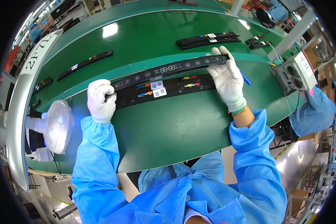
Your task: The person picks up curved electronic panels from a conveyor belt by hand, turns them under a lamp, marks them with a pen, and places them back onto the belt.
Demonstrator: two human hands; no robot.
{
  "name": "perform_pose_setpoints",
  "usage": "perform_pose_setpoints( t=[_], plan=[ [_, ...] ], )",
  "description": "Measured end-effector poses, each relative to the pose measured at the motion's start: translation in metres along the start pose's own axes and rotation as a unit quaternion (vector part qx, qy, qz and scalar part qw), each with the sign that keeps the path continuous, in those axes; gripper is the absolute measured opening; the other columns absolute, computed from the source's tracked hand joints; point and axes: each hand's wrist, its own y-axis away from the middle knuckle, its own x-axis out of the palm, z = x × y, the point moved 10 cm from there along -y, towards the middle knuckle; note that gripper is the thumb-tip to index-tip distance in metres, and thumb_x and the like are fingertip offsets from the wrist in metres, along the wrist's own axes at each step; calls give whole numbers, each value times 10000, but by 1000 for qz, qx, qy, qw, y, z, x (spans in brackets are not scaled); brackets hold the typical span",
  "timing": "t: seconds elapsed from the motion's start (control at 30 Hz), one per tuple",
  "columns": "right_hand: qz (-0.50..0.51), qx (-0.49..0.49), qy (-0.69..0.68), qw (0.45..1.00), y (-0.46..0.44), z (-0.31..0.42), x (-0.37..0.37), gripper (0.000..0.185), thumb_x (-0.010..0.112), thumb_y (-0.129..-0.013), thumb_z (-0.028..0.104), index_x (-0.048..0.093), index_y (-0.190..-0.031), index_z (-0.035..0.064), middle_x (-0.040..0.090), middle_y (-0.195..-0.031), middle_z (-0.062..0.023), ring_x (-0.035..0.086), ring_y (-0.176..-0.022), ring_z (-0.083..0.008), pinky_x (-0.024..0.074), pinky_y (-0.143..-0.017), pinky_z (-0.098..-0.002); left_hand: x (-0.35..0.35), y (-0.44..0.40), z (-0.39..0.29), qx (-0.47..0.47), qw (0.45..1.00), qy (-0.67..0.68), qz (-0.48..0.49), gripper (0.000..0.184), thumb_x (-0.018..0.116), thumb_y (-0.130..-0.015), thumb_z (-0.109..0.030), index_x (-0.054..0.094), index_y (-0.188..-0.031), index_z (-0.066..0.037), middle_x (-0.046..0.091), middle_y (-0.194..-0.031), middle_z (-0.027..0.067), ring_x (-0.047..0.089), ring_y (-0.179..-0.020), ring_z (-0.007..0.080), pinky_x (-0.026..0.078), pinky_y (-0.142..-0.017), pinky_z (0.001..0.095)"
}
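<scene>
A long, slightly curved black control panel with printed digits and round button marks is held up crosswise. My left hand, in a white glove, is closed at its left end. Gloved as well, my right hand grips the right end, some fingers extended behind it. Just beneath, on the green table, lie black panel strips with white code labels and coloured wire connectors. The held panel partly covers them.
More black strips lie on the raised green surface, with another strip at left. A plastic-wrapped fan stands left, a grey boxed device right. Beyond it is a person in blue.
</scene>
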Motion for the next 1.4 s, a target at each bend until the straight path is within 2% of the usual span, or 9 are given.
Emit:
perform_pose_setpoints(
  t=[0.13, 0.27, 0.3, 0.33, 0.43, 0.57, 0.93, 1.07, 1.4],
  plan=[
    [-1, -3, 8, 1000, 2, 3, -3, 434, 553, -1010, 255, 459, -1399, 87, 591, -1311, -109, 587, -1194, -236, 487, -1019, -417, 3, 1, 8, -31, 999, 15, 19, 367, 704, -569, 100, 565, -858, -78, 622, -963, 85, 609, -896, 269, 505, -800, 349],
    [-10, -32, 93, 995, 2, 9, -10, 288, 549, -1031, 292, 571, -1230, 85, 666, -1078, -74, 661, -920, -153, 544, -789, -301, 9, 7, 14, -77, 996, 29, 35, 537, 760, -649, 47, 651, -1164, -58, 643, -1040, 111, 660, -1002, 296, 537, -890, 358],
    [-7, -40, 124, 991, 2, 12, -12, 267, 547, -1037, 305, 596, -1180, 84, 682, -1003, -66, 672, -835, -132, 549, -717, -270, 10, 8, 12, -36, 997, 4, 64, 613, 813, -675, -25, 638, -1261, -55, 658, -1096, 126, 681, -1007, 300, 557, -882, 357],
    [-25, -45, 163, 985, 3, 15, -16, 268, 538, -1041, 317, 601, -1152, 82, 677, -945, -58, 660, -773, -122, 532, -669, -254, 5, -6, -12, 24, 997, -14, 69, 575, 831, -658, -52, 666, -1208, -39, 679, -1088, 139, 693, -967, 293, 561, -855, 354],
    [-71, -64, 252, 963, 3, 18, -18, 312, 504, -1056, 364, 613, -1079, 72, 651, -763, -33, 613, -613, -89, 482, -555, -219, 11, -2, -6, -6, 991, 32, 129, 504, 832, -654, -82, 701, -1137, -26, 704, -997, 145, 691, -931, 299, 552, -838, 364],
    [-59, -60, 282, 956, 3, 11, -12, 491, 444, -1068, 409, 501, -1318, -10, 658, -1089, -142, 680, -841, -165, 561, -729, -264, -11, -8, -4, -13, 996, -2, 88, 481, 820, -680, -110, 699, -1139, -31, 699, -1001, 146, 686, -908, 295, 550, -820, 354],
    [-54, -54, 372, 925, 9, 16, 3, 410, 439, -1080, 324, 507, -1351, 23, 648, -1161, -145, 660, -871, -131, 525, -757, -228, -208, 42, -8, -103, 943, -306, -84, 435, 822, -764, -210, 699, -1152, -59, 700, -1002, 130, 675, -918, 307, 545, -823, 386],
    [-60, -34, 376, 924, 9, 11, 5, 427, 451, -1071, 371, 522, -1342, 49, 642, -1163, -135, 632, -886, -117, 511, -795, -252, -275, 65, -32, -160, 910, -371, -94, 452, 844, -727, -144, 704, -1150, -70, 688, -1029, 148, 675, -926, 319, 547, -822, 380],
    [-66, -45, 373, 925, 9, 15, 4, 425, 448, -1072, 367, 521, -1345, 49, 636, -1171, -129, 629, -894, -123, 510, -805, -258, -315, 76, -63, -145, 888, -427, -91, 508, 812, -683, -27, 692, -1175, -70, 688, -1015, 133, 670, -930, 289, 535, -825, 365]
  ],
)
